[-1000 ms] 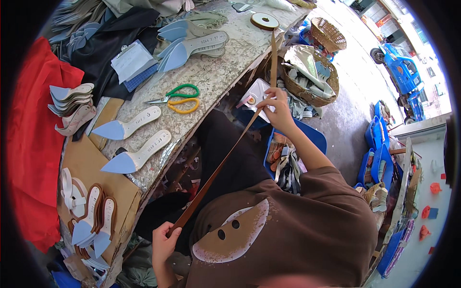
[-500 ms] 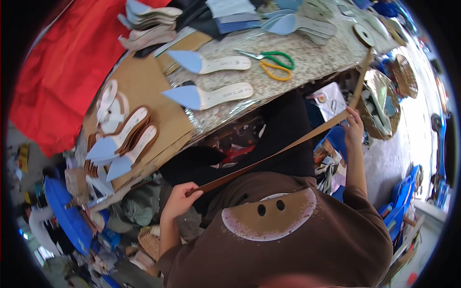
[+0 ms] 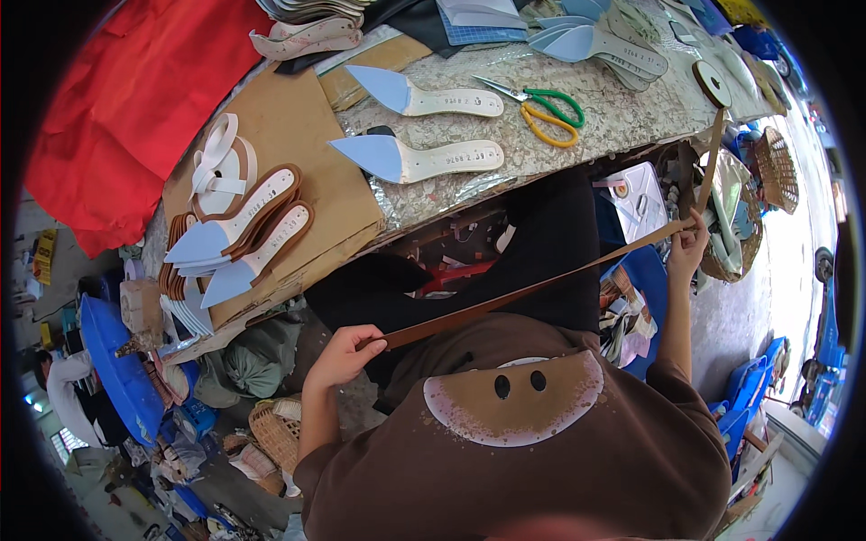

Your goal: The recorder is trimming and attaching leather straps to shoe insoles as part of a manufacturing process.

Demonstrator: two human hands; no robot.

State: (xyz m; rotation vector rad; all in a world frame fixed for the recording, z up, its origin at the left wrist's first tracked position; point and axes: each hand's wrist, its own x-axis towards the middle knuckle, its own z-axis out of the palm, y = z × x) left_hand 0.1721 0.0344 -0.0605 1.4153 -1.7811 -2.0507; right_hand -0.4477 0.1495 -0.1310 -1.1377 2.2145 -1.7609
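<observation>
A long brown strip (image 3: 532, 290) stretches slantwise across my lap, pulled straight between my hands. Its left end is pinched between the thumb and fingers of my left hand (image 3: 341, 355). Higher up on the right, my right hand (image 3: 688, 245) grips the same strip. Past that hand the strip runs up to a roll (image 3: 713, 84) at the table's right edge. On the table (image 3: 622, 117) lie two blue-and-white shoe insoles (image 3: 451, 104), one above the other. Scissors (image 3: 546, 117) with one green and one yellow handle lie beside them, blades apart.
Brown-edged insoles (image 3: 262, 209) are stacked on cardboard (image 3: 311, 135) at the left, by a white strap coil (image 3: 222, 171). Red material (image 3: 117, 135) covers the far left. More insoles (image 3: 595, 45) lie at the back. Below the table's right side stand a blue bin (image 3: 657, 307) and wicker basket (image 3: 776, 171).
The whole view has shifted, so the table's things appear farther right. Both hands keep hold of the strip; the right hand shows slightly lower and farther right. The strip stays stretched.
</observation>
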